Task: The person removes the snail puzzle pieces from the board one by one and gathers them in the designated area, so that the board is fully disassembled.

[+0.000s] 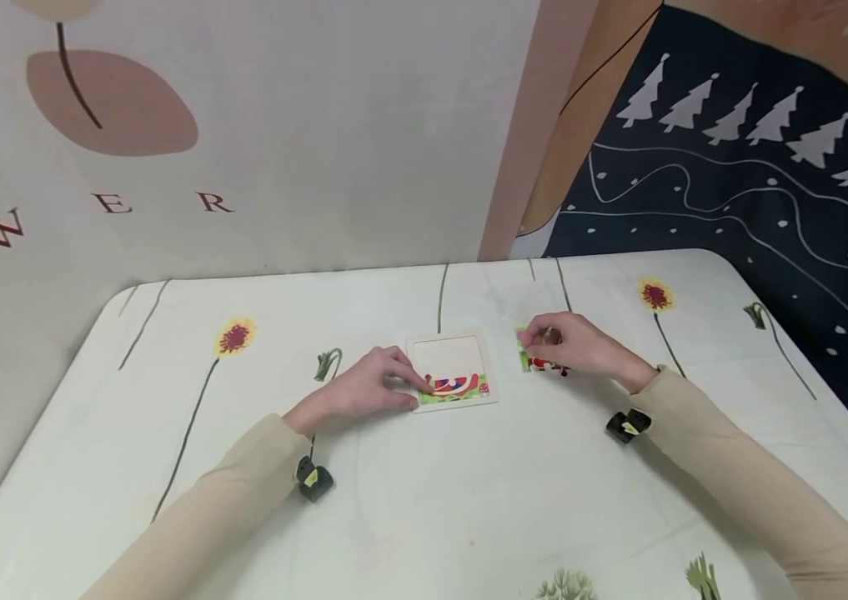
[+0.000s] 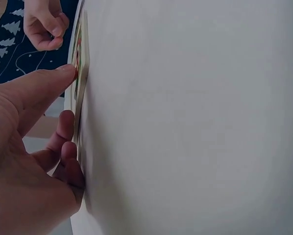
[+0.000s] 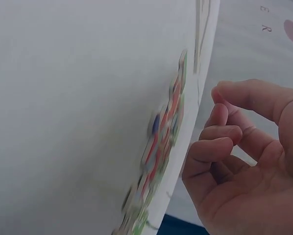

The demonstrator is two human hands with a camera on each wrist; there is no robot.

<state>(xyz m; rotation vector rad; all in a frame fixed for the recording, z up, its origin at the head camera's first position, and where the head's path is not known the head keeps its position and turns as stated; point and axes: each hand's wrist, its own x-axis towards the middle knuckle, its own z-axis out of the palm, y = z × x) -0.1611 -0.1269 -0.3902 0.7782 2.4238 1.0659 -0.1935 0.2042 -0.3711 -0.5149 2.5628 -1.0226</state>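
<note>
The left hand (image 1: 371, 383) is at the left side of a small square puzzle board (image 1: 486, 362). Its pointing finger reaches over the edge and touches the bright picture part (image 1: 461, 386) at the bottom of the board. The thumb is by the bottom left corner. This hand is loose and grips nothing.

The right hand (image 1: 574, 342) is over some loose puzzle pieces (image 1: 523, 354), just right of the board. Its fingers are curled in, with the thumb and one fingertip close together, and they look to hold nothing. From the right wrist, a gap shows between the fingers and the pieces.

The board and pieces lie flat on the white tabletop (image 1: 393, 517), which has flowers on it. A dark cloth (image 1: 694, 208) with white trees hangs behind, on the right.

The right hand hides some loose pieces, so they are hard to count. They look blurry from the right wrist. Both sleeves are cut off.
</note>
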